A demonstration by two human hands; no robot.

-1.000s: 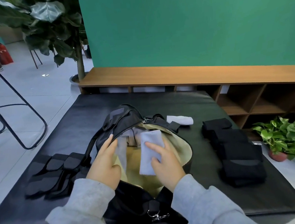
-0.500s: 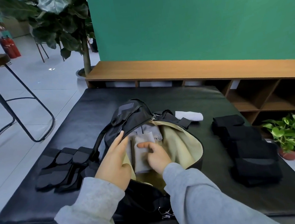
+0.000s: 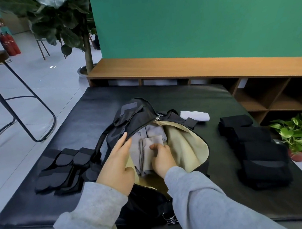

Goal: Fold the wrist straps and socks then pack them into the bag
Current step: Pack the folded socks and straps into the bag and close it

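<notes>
A black fabric bag (image 3: pixel 137 115) is lying unzipped on a smooth black padded mat (image 3: pixel 181 97), its soft beige lining gaping toward the right. The left hand (image 3: pixel 117 163) is resting on the near zipper edge with straight fingers, holding the mouth wide. The right hand (image 3: pixel 162 158) is reaching inside, its fingers curled down onto a folded grey sock (image 3: pixel 151 141) lying flat among other grey socks in the bag. A white rolled sock (image 3: pixel 195 115) is lying just behind the bag. Flat black wrist straps (image 3: pixel 63 167) are fanning out left of the bag near the mat's edge; a stack of thick folded straps (image 3: pixel 255 150) is sitting well apart on the right, with bare mat between.
</notes>
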